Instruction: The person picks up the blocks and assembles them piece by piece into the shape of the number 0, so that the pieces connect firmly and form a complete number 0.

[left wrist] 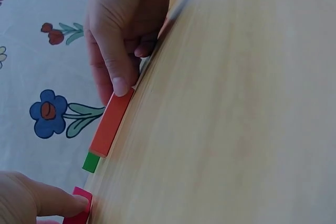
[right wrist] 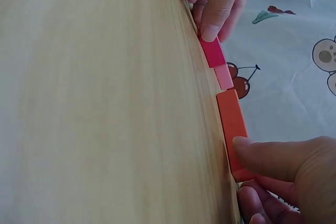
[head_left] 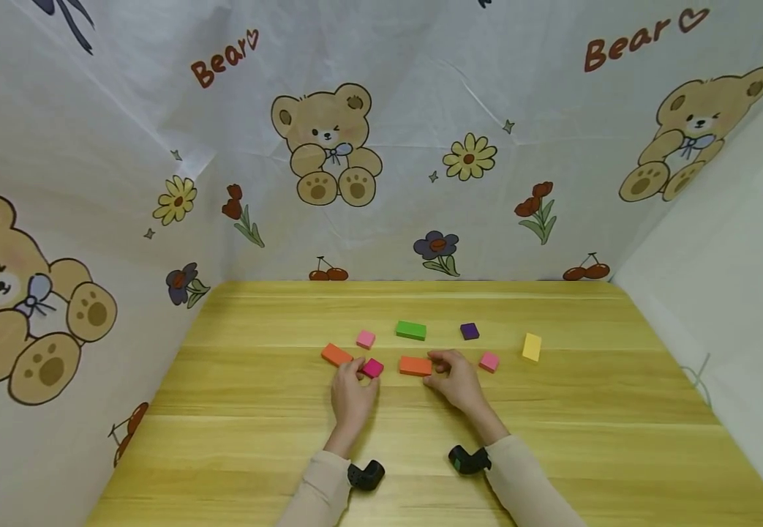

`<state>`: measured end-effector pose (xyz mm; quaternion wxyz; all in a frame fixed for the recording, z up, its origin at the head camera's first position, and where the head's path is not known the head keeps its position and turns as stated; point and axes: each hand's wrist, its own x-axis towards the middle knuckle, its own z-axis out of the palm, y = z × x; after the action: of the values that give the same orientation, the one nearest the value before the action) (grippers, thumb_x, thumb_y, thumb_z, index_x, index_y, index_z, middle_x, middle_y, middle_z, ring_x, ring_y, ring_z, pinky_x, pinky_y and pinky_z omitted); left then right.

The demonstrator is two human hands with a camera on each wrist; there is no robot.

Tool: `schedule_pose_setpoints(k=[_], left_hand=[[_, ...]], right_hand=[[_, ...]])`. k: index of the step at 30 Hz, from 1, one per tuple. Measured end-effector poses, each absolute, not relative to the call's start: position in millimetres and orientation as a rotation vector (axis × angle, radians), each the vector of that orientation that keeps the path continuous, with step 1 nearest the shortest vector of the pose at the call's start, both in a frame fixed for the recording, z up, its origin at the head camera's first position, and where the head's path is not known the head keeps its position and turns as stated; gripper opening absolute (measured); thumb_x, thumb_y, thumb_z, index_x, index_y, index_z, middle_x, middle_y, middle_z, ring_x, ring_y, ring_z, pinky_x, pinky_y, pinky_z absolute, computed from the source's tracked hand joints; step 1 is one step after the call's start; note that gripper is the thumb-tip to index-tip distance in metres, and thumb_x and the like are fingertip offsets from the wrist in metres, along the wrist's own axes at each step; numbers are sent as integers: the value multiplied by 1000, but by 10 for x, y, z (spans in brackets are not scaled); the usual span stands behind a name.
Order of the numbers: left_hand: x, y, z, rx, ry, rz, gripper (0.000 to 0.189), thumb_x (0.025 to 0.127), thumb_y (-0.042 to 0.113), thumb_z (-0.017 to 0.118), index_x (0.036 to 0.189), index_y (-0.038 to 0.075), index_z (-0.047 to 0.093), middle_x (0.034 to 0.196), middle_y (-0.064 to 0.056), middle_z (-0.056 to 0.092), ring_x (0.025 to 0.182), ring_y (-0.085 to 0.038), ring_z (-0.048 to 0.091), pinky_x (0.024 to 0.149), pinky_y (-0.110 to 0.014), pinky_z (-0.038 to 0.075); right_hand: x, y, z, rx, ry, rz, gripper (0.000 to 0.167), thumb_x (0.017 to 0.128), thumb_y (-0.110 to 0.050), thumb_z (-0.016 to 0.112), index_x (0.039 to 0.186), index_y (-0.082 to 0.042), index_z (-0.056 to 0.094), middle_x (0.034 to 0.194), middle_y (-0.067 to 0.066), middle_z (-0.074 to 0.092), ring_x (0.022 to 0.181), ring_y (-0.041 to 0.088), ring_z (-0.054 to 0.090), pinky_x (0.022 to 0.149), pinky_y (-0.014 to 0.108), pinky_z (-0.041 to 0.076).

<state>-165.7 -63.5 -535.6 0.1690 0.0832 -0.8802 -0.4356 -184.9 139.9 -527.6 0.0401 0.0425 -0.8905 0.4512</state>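
- Fingers of your left hand (head_left: 353, 401) pinch a square magenta block (head_left: 372, 368) on the wood-grain counter (head_left: 414, 432).
- Your right hand (head_left: 459, 383) grips an orange rectangular block (head_left: 414, 366) (by one end), near a green rectangular block (head_left: 411, 331).

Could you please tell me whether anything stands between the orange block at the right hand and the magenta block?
Nothing visible does: only a strip of tabletop separates the orange block in the right hand from the magenta block in the left hand. The nearest pink block lies farther back, outside that gap.
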Motion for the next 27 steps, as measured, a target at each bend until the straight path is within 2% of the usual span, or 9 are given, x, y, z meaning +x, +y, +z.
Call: schedule_pose_setpoints(k=[7, 16, 27], left_hand=[[-1616, -633, -5359, 215, -2497, -1207, 33, 70, 6, 85, 101, -1, 74, 79, -5, 58, 70, -16, 54, 63, -29, 42], [-1572, -700, -5322, 193, -2419, -1353, 31, 68, -2, 83, 97, -5, 73, 80, -8, 60, 69, -14, 55, 63, -23, 45], [-1384, -873, -5097, 184, -2429, -1373, 31, 68, 1, 85, 97, -3, 75, 81, -7, 61, 68, -12, 58, 60, -18, 48]], right_hand=[[-1821, 1375, -5300, 131, -2719, 1353, 38, 74, 0, 81, 111, -2, 71, 99, 11, 66, 84, 20, 62, 72, 27, 51], [-1824, 1380, -5305, 127, -2724, 1392, 32, 75, 0, 81, 106, -2, 73, 95, 9, 66, 81, 17, 62, 69, 22, 49], [-1647, 1504, -5193, 128, -2719, 1447, 30, 74, 1, 82, 103, -2, 73, 89, 10, 65, 78, 17, 60, 67, 21, 48]])
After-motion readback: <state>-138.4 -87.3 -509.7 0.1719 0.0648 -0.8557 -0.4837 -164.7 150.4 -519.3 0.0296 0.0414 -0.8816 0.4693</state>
